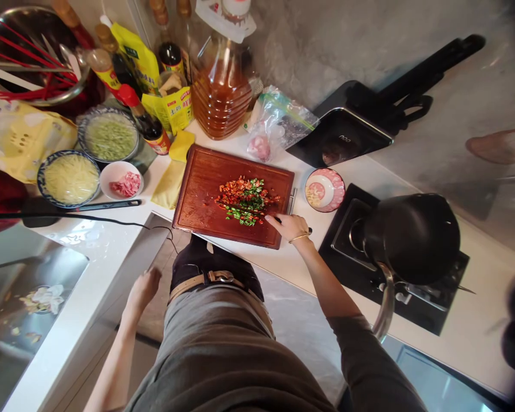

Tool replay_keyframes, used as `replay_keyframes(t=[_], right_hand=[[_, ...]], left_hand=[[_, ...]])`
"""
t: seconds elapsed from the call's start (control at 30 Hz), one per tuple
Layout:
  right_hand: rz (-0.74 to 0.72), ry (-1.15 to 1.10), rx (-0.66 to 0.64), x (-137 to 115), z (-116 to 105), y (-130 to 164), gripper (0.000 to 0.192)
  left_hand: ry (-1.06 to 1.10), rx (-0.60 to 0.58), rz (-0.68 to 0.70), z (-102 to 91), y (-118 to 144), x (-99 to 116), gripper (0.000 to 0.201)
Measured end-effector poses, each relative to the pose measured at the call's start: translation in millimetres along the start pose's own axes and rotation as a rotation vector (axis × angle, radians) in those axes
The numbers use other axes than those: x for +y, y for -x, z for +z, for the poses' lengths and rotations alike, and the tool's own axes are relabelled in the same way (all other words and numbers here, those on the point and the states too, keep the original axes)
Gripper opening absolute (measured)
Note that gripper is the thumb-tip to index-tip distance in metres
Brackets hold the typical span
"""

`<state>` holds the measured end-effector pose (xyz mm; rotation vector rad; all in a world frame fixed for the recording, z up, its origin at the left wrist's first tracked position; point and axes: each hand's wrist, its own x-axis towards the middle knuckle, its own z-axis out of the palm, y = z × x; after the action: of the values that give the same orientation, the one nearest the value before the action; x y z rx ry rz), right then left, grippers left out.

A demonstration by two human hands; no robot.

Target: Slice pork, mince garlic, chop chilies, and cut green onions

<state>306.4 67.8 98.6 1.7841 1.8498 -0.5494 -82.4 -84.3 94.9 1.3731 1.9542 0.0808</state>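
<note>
Left hand (142, 290), lower left of centre: hangs free beside the counter edge, fingers loosely curled together, holding nothing. Chopped chillies (245, 200), centre of frame: a loose heap of red and green pieces, finely cut, lying on the right half of the cutting board (201, 197), a dark red-brown wooden rectangle set on the white countertop (111, 240). Knife (257, 213): blade laid across the heap, mostly hidden among the pieces. Right hand (288, 226), just right of the heap at the board's lower right corner: fingers clamped on the knife handle, a thin bracelet at the wrist. Surface, left to right: a yellow packet at the far left; a metal bowl of red chopsticks (34, 57) in the upper left; two blue-rimmed bowls of shredded vegetable (71, 178), pale and green; a small white dish of pink meat (122, 180); sauce bottles; a large oil jug (221, 86) at top centre; a plastic bag (278, 123); a small pink patterned bowl (325, 190) just beside the board; a black pot (412, 237) on a black hob at the right. Wall: grey, mottled.
</note>
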Motion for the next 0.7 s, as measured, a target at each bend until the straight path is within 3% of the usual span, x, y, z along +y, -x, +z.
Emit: replay_keyframes(t=[0.07, 0.13, 0.17, 0.23, 0.3, 0.43, 0.57, 0.7], right_hand=[[-0.023, 0.01, 0.015, -2.3, -8.7, -3.5, 0.073], [-0.049, 0.002, 0.032, -8.7, -16.0, -7.8, 0.075], [-0.057, -0.007, 0.034, -13.0, -18.5, -9.7, 0.077], [-0.061, -0.03, 0.023, -22.7, -20.7, -12.7, 0.078], [-0.057, -0.054, -0.003, -31.6, -19.3, -14.2, 0.079], [-0.033, -0.086, -0.052, -42.0, -9.7, -14.5, 0.082], [-0.033, -0.083, -0.056, -44.5, 2.2, -18.4, 0.08], [-0.012, -0.06, -0.043, -41.8, 8.1, -27.0, 0.076]], left_hand=[[0.183, 0.071, 0.193, 4.6, -31.1, 32.8, 0.02], [0.483, 0.236, 0.44, 13.5, -70.6, 79.0, 0.026], [0.617, 0.327, 0.501, 18.6, -91.8, 103.1, 0.03], [0.87, 0.455, 0.514, 28.3, -132.1, 144.6, 0.038], [1.029, 0.431, 0.49, 36.2, -164.4, 169.8, 0.044], [1.079, 0.331, 0.386, 48.7, -194.1, 175.8, 0.047], [0.966, 0.336, 0.301, 60.3, -194.0, 168.7, 0.045], [0.897, 0.36, 0.308, 65.0, -191.2, 172.6, 0.044]])
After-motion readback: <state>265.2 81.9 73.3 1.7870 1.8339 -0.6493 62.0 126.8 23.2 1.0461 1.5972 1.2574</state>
